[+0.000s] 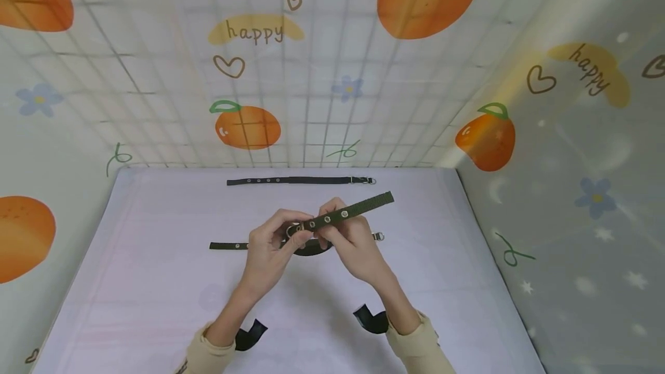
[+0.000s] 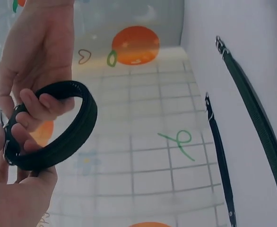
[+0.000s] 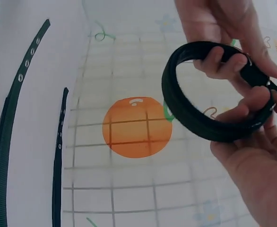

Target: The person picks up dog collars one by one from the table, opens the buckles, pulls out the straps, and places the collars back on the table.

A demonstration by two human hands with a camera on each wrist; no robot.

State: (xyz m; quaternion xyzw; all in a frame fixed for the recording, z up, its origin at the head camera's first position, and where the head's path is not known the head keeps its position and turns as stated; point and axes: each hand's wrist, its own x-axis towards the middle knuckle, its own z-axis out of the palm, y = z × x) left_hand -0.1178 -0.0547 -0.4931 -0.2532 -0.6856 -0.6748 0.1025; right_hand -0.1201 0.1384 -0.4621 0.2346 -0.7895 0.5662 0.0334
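Observation:
Between both hands a dark green webbing collar is bent round into a loop, its eyelet end sticking out to the upper right in the head view. My left hand pinches it at the metal buckle. My right hand grips the strap near the eyelets, thumb below it and fingers behind. In the left wrist view, the loop hangs round with fingers of both hands reaching inside it. The right wrist view shows the same padded loop; the buckle is partly covered by fingers there.
A second green collar lies flat behind the hands, its middle hidden by them. Farther back a narrower dark collar is stretched out near the white table's back edge. Printed curtains stand at the back and sides. Black curved pieces sit at both wrists.

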